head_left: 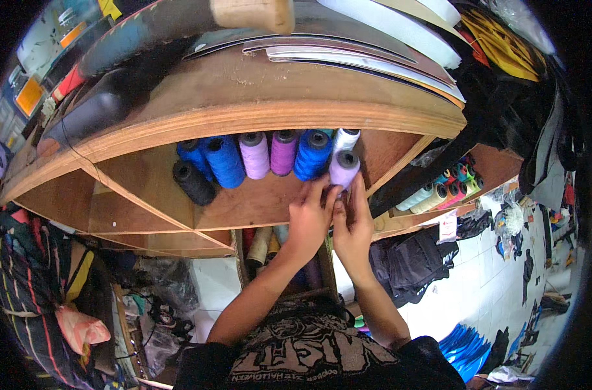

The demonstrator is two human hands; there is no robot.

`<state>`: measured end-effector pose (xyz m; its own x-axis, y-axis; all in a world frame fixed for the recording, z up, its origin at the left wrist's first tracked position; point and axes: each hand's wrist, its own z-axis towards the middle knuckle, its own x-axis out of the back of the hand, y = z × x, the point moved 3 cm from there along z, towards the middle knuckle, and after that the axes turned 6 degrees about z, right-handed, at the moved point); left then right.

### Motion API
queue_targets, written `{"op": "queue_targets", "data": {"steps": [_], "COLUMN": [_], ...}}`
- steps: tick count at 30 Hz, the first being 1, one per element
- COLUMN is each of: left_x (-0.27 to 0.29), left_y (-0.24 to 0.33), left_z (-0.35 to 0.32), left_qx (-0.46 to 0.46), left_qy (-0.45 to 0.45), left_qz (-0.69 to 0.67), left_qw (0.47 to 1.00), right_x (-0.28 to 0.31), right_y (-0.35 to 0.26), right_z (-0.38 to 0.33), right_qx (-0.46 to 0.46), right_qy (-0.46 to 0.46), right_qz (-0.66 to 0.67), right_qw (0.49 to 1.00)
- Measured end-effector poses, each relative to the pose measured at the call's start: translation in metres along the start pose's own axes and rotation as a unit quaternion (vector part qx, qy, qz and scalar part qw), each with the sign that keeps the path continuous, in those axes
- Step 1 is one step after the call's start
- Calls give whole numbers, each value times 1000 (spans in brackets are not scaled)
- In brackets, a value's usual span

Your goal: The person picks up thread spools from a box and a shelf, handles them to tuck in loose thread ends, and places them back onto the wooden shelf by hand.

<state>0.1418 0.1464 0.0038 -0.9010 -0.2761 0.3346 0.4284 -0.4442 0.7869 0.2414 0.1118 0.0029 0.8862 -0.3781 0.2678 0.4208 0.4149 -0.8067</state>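
The lilac spool [344,169], a tapered cone of tightly wound thread with a dark ring at its upper end, was at the right of a row in the wooden shelf [244,209]. The fingers of the right hand [354,227] were clamped on its lower end, one lying straight along the side; those of the left hand [309,218] bunched against that end, though I couldn't tell whether they gripped. Just behind it rose a white spool [346,139]. Leftward ran a glossy blue spool [313,156], a purple spool [283,154], a second lilac spool [254,157], two fatter blue cones [224,162] and a black spool [194,183]. Thin, flat sheets [374,64] lay stacked on the shelf's grained top.
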Motion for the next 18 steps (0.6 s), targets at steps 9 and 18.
{"op": "queue_targets", "data": {"steps": [9,18], "left_x": [-12,-18], "left_y": [-12,-21], "left_z": [-9,-8], "left_qx": [-16,-12], "left_qy": [1,-41], "left_qz": [54,95], "left_qw": [998,995], "right_x": [-9,-2], "right_y": [21,12], "right_z": [-24,5], "right_qx": [-104,-74], "right_qy": [46,-51], "right_qz": [68,-164], "right_qw": [991,982]}}
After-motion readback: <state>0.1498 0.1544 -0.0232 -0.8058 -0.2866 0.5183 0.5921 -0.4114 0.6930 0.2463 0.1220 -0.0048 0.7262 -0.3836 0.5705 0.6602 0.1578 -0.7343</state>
